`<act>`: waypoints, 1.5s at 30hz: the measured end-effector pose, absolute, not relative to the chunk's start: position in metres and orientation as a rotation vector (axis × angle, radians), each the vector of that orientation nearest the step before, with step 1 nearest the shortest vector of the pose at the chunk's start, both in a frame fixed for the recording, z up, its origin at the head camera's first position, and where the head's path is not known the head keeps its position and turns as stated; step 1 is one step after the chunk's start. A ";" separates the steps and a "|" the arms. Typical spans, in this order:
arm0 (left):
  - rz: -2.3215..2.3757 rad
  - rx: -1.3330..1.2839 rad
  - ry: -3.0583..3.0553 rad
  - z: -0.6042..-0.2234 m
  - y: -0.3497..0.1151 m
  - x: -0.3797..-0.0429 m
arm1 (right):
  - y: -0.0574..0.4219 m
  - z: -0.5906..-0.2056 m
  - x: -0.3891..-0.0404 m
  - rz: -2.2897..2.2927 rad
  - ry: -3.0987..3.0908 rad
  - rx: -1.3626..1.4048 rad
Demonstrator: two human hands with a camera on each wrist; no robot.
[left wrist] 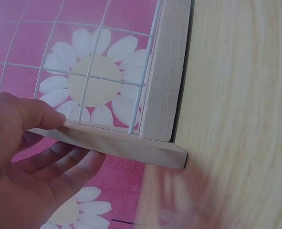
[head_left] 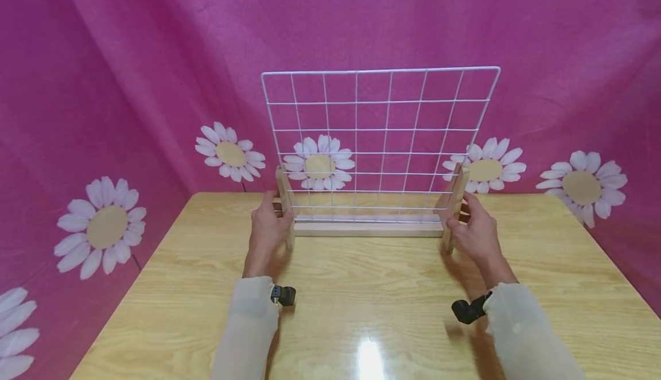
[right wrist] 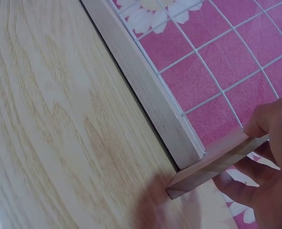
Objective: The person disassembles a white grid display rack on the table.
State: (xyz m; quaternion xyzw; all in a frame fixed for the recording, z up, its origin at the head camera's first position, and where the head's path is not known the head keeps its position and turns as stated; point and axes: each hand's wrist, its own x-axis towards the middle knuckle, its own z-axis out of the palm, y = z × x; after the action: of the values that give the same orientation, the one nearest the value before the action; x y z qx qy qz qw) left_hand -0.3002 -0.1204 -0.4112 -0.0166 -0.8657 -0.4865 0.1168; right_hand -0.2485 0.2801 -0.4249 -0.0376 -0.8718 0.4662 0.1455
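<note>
Here, half-closed hands (head_left: 266, 228) (head_left: 475, 232) around wooden uprights (head_left: 283, 189) (head_left: 457, 195).

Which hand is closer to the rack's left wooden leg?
Left. The left hand grips the left leg between thumb and fingers. The right hand is farther away, at the other end, gripping the right leg.

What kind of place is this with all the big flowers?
Probably a little indoor work corner, though I can't be sure. There's a wood-grain table, a magenta cloth with white daisies behind it, and a white wire grid rack with wooden feet.
</note>
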 end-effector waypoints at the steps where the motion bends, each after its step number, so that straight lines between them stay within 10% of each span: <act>1: -1.426 -0.054 -2.531 -0.411 -0.120 -0.300 | 0.280 -0.425 -0.248 1.340 -2.510 -0.112; 45: -1.402 -0.104 -2.475 -0.416 -0.124 -0.268 | 0.285 -0.429 -0.225 1.277 -2.475 -0.076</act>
State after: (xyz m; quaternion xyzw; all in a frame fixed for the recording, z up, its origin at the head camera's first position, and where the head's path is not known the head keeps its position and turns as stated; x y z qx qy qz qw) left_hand -0.2679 -0.1240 -0.4164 -0.0360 -0.8600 -0.4873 0.1470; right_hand -0.2252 0.2850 -0.4287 -0.0270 -0.8744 0.4511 0.1766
